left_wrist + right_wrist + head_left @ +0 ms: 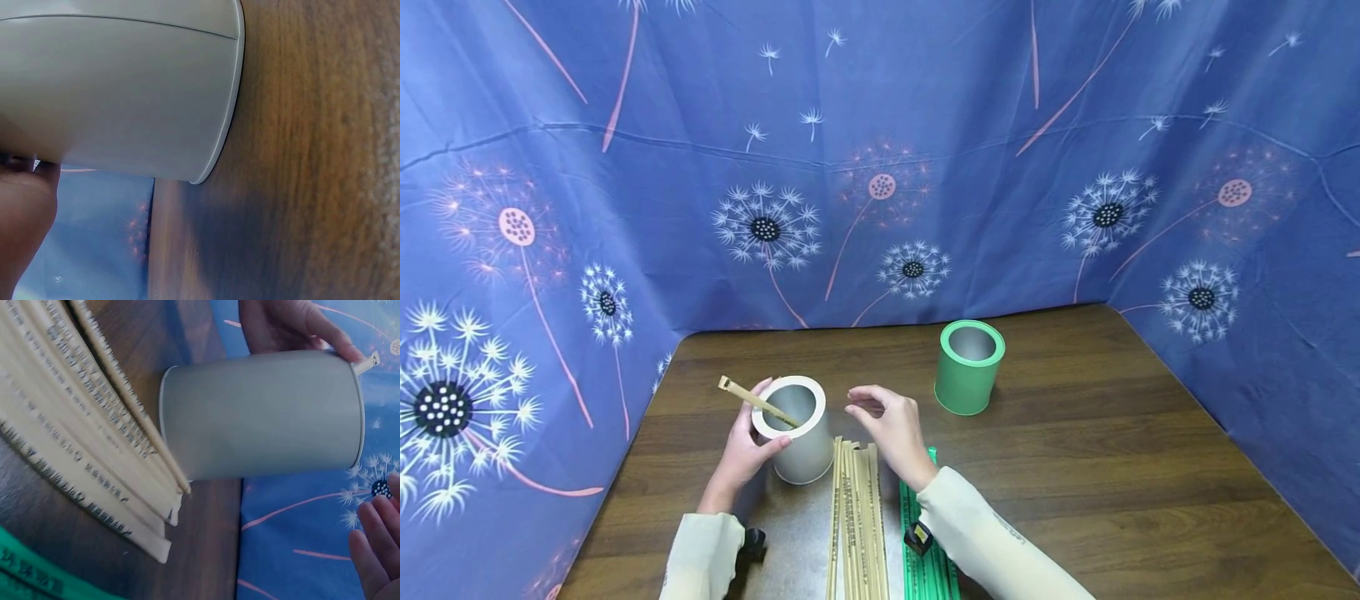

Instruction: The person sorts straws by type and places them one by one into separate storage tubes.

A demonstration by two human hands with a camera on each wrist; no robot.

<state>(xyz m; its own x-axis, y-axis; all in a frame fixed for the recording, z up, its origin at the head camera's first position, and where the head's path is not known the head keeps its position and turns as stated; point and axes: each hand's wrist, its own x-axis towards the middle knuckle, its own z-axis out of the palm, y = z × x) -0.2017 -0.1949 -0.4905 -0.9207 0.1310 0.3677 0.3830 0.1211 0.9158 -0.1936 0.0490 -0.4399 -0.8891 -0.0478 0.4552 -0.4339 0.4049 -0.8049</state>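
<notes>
In the head view, the left hand (pixel 741 458) grips a grey can (pixel 808 458) upright on the tabletop (pixel 1120 467), one beige strip (pixel 748 397) slanting out over its rim. The right hand (pixel 891 425), fingers apart and holding nothing, hovers nearest the far ends of a beige strip bundle (pixel 859 533); these lie below it, slightly to the left, long axis running away from the person. The forearm partly covers the green strips (pixel 931 546); both bundles' near ends are cut off. The left wrist view is mostly can wall, the gripping fingers barely in frame. In the right wrist view, the right fingers are cropped at the edge, and I can't tell whether the bundle touches the can's base.
</notes>
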